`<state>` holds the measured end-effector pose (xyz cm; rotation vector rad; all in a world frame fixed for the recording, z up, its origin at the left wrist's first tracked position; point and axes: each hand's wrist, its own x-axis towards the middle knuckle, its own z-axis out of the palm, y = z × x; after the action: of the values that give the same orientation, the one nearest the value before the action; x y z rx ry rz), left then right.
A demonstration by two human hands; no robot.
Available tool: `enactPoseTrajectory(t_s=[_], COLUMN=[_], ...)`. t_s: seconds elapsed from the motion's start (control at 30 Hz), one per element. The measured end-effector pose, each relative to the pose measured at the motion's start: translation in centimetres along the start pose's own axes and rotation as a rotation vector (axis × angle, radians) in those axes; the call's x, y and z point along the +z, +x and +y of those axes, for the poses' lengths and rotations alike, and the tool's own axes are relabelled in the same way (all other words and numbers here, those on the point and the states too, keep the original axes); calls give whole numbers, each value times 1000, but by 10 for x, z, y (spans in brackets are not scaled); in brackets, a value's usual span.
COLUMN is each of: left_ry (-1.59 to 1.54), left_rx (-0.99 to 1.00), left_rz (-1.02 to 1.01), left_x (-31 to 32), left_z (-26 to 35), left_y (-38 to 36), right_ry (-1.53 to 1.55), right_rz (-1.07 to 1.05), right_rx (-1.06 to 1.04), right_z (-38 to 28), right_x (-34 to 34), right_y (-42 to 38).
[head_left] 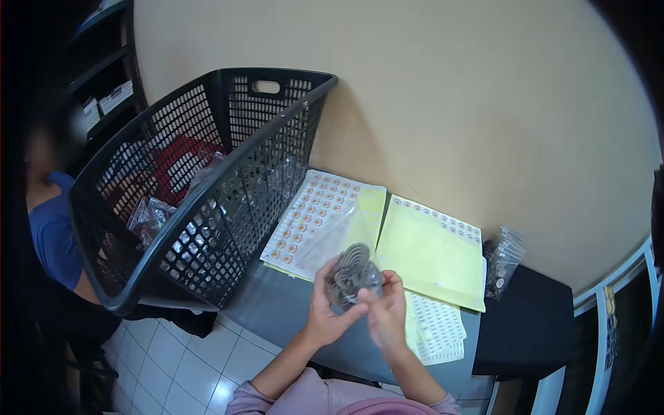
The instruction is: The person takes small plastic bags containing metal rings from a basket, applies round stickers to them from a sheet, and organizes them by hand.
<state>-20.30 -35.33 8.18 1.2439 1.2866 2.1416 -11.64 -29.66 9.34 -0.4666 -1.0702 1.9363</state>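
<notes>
Between both hands is a clear plastic bag [354,277] with dark grey, ring-like pieces bunched at its bottom. Their exact kind is hard to make out. My left hand [326,308] wraps round the bag's left side, while the thumb and fingers of my right hand [387,315] pinch its right side. The bag's clear upper part rises over a sheet of round orange-and-white stickers [304,214]. To the right lie yellow backing sheets [432,256], with a white sheet of small printed labels [440,328] partly under them.
A large black plastic basket [228,176] with bagged items inside stands on the left of the grey table [277,304]. Several clear bags of dark round pieces [503,266] sit at right, near a black surface [522,325]. A person in a blue top [52,235] is at far left.
</notes>
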Motion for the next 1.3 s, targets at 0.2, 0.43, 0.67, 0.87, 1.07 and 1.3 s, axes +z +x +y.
enactPoseTrajectory(t_s=[0.2, 0.43, 0.67, 0.87, 1.07, 1.3], left_ry=[-119, -86, -121, -79, -8, -9], left_rx=[-288, -355, -544, -126, -85, 54], left_rz=[-70, -224, -473, -354, -326, -346], left_x=[-8, -11, -8, -1, 15, 40], left_z=[7, 3, 7, 17, 24, 24], left_y=[30, 46, 35, 60, 78, 79], right_ry=[-288, -654, -351, -258, -433, -458], right_rz=[-20, -46, 27, -128, -94, -19], right_rx=[-122, -360, -233, -251, -525, -606], right_z=[9, -7, -41, -48, -49, -62], right_x=[-24, -47, -23, -14, -11, -23], right_y=[12, 22, 38, 40, 38, 34])
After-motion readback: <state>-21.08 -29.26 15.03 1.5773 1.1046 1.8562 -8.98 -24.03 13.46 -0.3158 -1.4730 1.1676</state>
